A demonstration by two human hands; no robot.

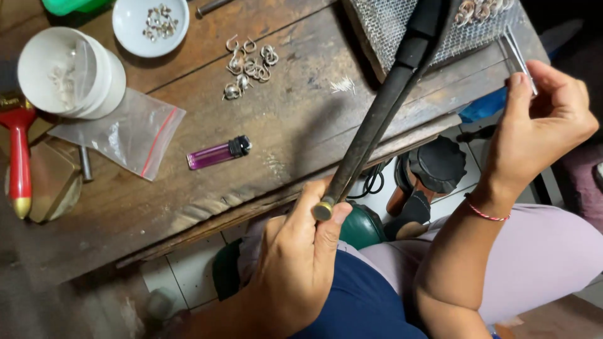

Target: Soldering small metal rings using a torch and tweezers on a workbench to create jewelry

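Head view: left hand (pixel 295 251) grips the base of a long dark rod tool (pixel 377 119) slanting up over the desk's (pixel 282 113) near edge. Right hand (pixel 540 119) pinches thin metal tweezers (pixel 518 53) off the desk's right corner; purple lighter (pixel 218 153) lies mid-desk.

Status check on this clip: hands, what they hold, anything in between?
Left hand gripping long dark torch tool by its lower end. Right hand pinching thin metal tweezers near wire mesh block. Nothing between them.
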